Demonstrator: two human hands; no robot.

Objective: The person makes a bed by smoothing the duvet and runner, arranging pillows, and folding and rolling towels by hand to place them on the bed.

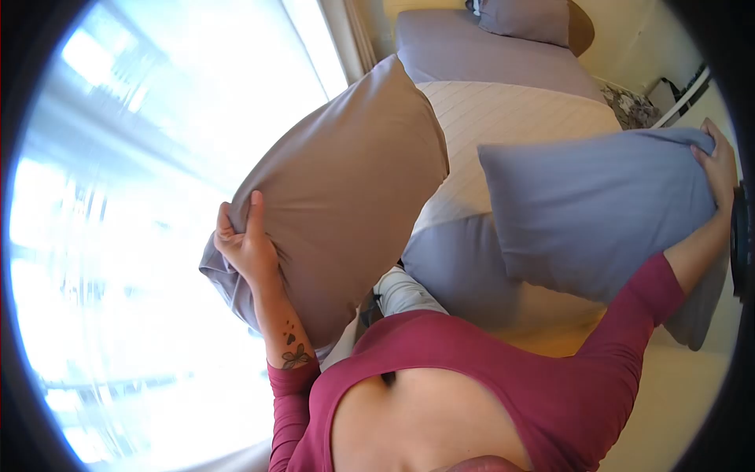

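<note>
My left hand [250,240] grips the outer edge of a brown-grey pillow [346,189], which is held up tilted in front of the bright window. At the right, my right hand [717,167] is closed on the upper corner of a blue-grey pillow [590,208]. That pillow hangs over the near part of the bed, its free corner towards the middle. The two pillows are apart, with a strip of the bed's cream cover [503,110] visible between them.
Behind the pillows, the bed has a grey sheet [487,51] and another grey pillow [527,20] at its far end. A bright window [141,236] and a curtain [354,39] are on the left. Grey fabric [460,263] covers the bed's near end.
</note>
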